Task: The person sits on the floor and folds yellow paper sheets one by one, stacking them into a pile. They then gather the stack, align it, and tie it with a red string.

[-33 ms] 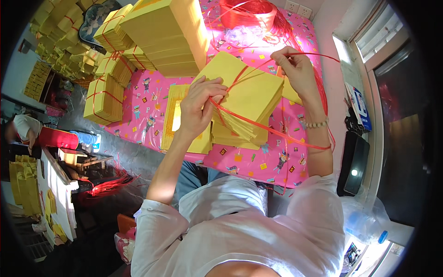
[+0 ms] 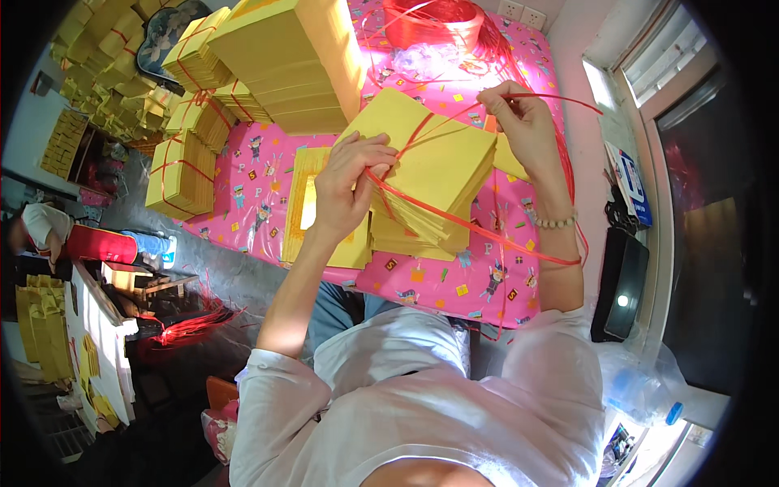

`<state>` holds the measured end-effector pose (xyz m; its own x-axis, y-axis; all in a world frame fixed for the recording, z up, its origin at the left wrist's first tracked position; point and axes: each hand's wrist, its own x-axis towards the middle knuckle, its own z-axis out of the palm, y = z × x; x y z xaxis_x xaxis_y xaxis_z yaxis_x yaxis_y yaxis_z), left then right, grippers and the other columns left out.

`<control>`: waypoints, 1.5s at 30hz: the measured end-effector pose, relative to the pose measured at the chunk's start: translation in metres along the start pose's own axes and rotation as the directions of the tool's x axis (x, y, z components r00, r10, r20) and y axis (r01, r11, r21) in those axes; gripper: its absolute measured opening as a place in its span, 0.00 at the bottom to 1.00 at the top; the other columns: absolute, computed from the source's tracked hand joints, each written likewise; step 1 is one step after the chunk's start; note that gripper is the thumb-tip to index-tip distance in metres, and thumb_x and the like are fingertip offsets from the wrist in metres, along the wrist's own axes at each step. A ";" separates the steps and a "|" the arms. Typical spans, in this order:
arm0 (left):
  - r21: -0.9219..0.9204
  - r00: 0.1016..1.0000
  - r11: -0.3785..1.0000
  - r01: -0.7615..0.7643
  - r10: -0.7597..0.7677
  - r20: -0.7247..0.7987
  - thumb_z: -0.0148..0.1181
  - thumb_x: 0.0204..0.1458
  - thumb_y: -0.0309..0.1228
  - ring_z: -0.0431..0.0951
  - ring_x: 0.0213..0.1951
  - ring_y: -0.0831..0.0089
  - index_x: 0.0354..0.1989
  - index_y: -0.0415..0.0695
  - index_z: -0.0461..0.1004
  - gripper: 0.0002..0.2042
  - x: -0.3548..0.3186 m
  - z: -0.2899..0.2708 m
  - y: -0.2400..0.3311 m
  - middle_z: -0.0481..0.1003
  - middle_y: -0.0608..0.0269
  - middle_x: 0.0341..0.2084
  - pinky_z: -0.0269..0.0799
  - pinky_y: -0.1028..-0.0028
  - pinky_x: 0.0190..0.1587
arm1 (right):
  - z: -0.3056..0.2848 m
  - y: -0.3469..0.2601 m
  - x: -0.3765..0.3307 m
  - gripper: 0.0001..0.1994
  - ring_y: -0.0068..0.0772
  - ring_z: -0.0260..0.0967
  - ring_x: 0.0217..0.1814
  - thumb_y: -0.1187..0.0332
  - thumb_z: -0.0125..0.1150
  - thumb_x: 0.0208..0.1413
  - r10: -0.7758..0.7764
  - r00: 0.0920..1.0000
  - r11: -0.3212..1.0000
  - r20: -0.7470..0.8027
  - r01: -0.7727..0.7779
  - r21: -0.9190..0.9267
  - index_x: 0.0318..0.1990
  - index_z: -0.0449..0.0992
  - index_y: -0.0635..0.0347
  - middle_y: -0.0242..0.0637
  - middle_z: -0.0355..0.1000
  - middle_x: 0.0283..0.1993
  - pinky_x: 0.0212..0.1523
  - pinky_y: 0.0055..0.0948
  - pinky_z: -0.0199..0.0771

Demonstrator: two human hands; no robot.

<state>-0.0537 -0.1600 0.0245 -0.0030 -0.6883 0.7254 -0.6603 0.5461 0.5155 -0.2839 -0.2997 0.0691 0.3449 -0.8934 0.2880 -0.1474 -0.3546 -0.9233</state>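
Note:
A bundle of yellow paper sheets or envelopes (image 2: 442, 150) lies tilted on more yellow paper in front of me. Red plastic strapping (image 2: 479, 231) crosses its top and runs from its left side, past the front, toward my right forearm. My left hand (image 2: 347, 174) rests on the bundle's left edge, thumb and finger closed on the strapping. Beyond the bundle's far right corner, my raised right hand (image 2: 519, 126) pinches another length of the same strapping, whose loose end sticks out to the right. What lies beneath my left palm is hidden.
The table has a pink patterned cover (image 2: 251, 195). Tied yellow bundles (image 2: 182, 178) and a tall yellow stack (image 2: 284, 73) stand at the far left. A red basket (image 2: 430, 28) with strapping sits at the back. Left, beyond the table, another person (image 2: 49, 227) is near a white table (image 2: 105, 341).

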 end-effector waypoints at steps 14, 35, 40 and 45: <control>-0.145 0.931 0.924 0.354 -0.333 0.148 0.51 0.61 0.29 0.79 0.40 0.71 0.37 0.36 0.75 0.09 0.019 -0.009 0.006 0.79 0.61 0.33 0.71 0.77 0.44 | 0.031 0.008 -0.150 0.09 0.09 0.58 0.22 0.66 0.57 0.61 0.160 0.886 0.964 -0.435 -0.045 0.262 0.32 0.75 0.62 0.22 0.66 0.24 0.22 0.13 0.57; -0.457 0.418 0.210 0.864 -0.805 0.421 0.54 0.58 0.29 0.78 0.36 0.77 0.41 0.34 0.75 0.11 0.033 -0.003 -0.100 0.77 0.60 0.35 0.74 0.78 0.38 | 0.055 0.060 -0.162 0.10 0.15 0.66 0.39 0.61 0.63 0.57 0.466 0.878 0.729 -0.110 -0.310 0.611 0.30 0.73 0.55 0.25 0.71 0.36 0.40 0.21 0.67; -0.228 0.399 0.330 0.916 -0.814 0.423 0.55 0.56 0.29 0.78 0.30 0.77 0.40 0.34 0.75 0.10 0.041 -0.001 -0.097 0.78 0.62 0.32 0.74 0.78 0.33 | 0.059 0.070 -0.161 0.10 0.21 0.67 0.45 0.63 0.65 0.56 0.366 0.897 0.866 -0.248 -0.231 0.443 0.32 0.75 0.61 0.37 0.73 0.44 0.49 0.22 0.65; -0.309 0.386 0.271 0.912 -0.820 0.423 0.56 0.56 0.27 0.78 0.29 0.78 0.41 0.34 0.75 0.10 0.040 -0.007 -0.075 0.78 0.61 0.32 0.75 0.77 0.31 | 0.066 0.052 -0.160 0.09 0.22 0.68 0.46 0.66 0.63 0.57 0.373 0.877 0.878 -0.303 -0.228 0.421 0.31 0.74 0.62 0.41 0.73 0.48 0.49 0.24 0.68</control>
<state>0.0006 -0.2252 0.0181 0.2222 -0.9156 -0.3352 0.0503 -0.3326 0.9417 -0.2857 -0.1574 -0.0411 -0.0332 -0.9993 -0.0147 0.1825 0.0084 -0.9832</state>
